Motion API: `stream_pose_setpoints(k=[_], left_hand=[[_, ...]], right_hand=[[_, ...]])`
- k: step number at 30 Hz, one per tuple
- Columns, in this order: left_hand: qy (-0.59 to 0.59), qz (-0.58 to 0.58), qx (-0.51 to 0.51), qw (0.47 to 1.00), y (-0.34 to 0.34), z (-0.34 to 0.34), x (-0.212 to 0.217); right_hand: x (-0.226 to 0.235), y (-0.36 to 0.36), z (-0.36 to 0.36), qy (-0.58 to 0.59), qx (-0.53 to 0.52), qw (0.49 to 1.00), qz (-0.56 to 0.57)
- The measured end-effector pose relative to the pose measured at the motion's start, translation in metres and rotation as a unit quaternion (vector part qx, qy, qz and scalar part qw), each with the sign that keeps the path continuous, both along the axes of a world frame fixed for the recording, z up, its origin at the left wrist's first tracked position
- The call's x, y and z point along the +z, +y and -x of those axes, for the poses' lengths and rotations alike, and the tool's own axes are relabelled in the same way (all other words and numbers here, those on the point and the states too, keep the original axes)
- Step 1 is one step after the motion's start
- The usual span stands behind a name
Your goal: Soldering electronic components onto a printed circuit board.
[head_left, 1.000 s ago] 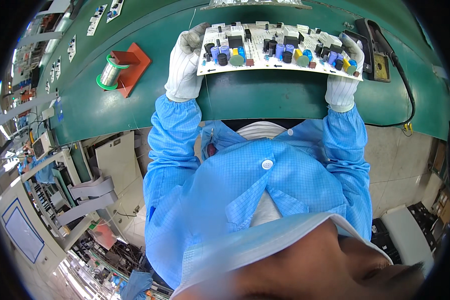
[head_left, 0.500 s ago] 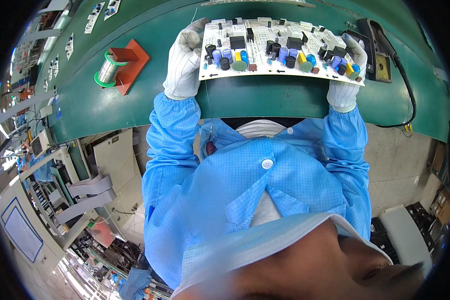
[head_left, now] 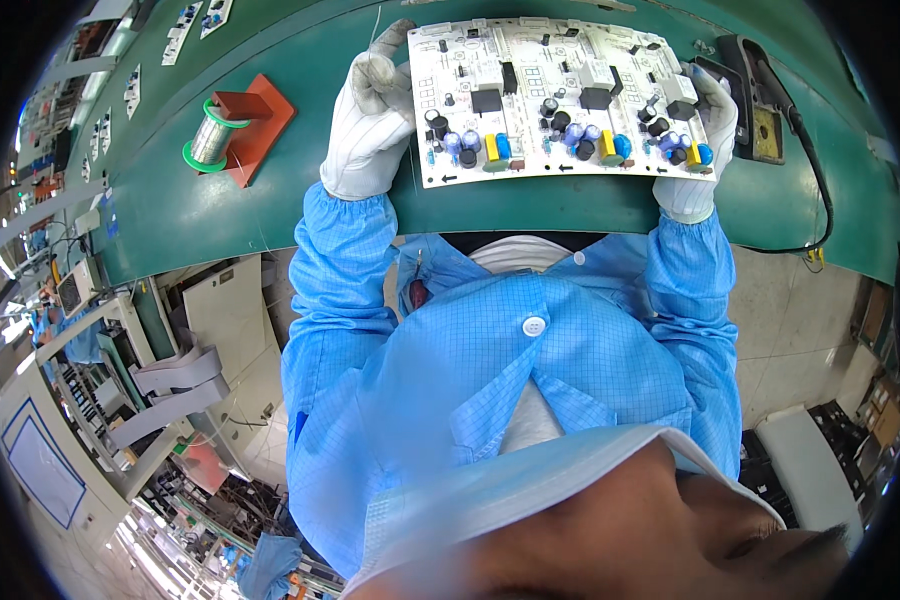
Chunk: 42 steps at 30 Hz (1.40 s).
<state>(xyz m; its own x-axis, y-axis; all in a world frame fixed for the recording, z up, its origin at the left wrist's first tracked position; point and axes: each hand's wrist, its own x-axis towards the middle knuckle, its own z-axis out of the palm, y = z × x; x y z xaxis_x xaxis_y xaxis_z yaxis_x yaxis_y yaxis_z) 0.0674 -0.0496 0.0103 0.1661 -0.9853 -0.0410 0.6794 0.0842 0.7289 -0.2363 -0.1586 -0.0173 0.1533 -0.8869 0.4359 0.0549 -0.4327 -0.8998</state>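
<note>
A white circuit board panel (head_left: 530,110) is held up between my hands over the green bench, its component side facing me. Capacitors, black blocks and yellow and blue parts form three similar groups along it. My left hand (head_left: 370,120), in a white striped glove, is closed on the panel's left edge. A thin wire (head_left: 375,25) sticks up beside those fingers. At the right edge my gloved right hand (head_left: 712,120) grips the panel, its fingers partly hidden behind the board.
Left of my hands stands a solder wire spool (head_left: 210,140) on a red-brown holder (head_left: 263,130). A soldering iron stand (head_left: 765,130) with a black cable (head_left: 820,200) lies at the right. Several small boards (head_left: 180,35) lie on the green surface (head_left: 350,225) at far left.
Both hands have tilted the panel so that more of its component face shows. Its left end has shifted slightly right. My left hand has turned a little with it.
</note>
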Motion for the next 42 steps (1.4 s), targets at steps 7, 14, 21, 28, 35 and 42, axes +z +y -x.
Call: stream_pose_setpoints(k=[7,14,21,28,35,42], left_hand=[[0.040,0.089,0.023,0.995,0.004,-0.001,-0.019],[-0.007,0.091,0.027,0.995,0.005,-0.001,-0.018],[-0.038,0.076,0.028,0.996,0.004,-0.001,-0.019],[-0.052,0.074,0.022,0.996,0.003,0.001,-0.023],[-0.079,0.081,0.032,0.993,0.000,0.002,-0.025],[-0.069,0.114,0.026,0.991,-0.001,0.001,-0.029]], right_hand=[[-0.004,-0.005,0.005,0.121,-0.042,0.986,0.107],[0.001,-0.004,0.005,0.215,-0.054,0.969,0.112],[-0.015,-0.008,0.002,0.052,-0.025,0.997,0.060],[-0.012,-0.003,-0.002,0.070,-0.064,0.990,0.102],[-0.018,-0.006,0.001,-0.034,-0.014,0.990,0.136],[-0.005,-0.005,-0.004,0.052,-0.046,0.958,0.277]])
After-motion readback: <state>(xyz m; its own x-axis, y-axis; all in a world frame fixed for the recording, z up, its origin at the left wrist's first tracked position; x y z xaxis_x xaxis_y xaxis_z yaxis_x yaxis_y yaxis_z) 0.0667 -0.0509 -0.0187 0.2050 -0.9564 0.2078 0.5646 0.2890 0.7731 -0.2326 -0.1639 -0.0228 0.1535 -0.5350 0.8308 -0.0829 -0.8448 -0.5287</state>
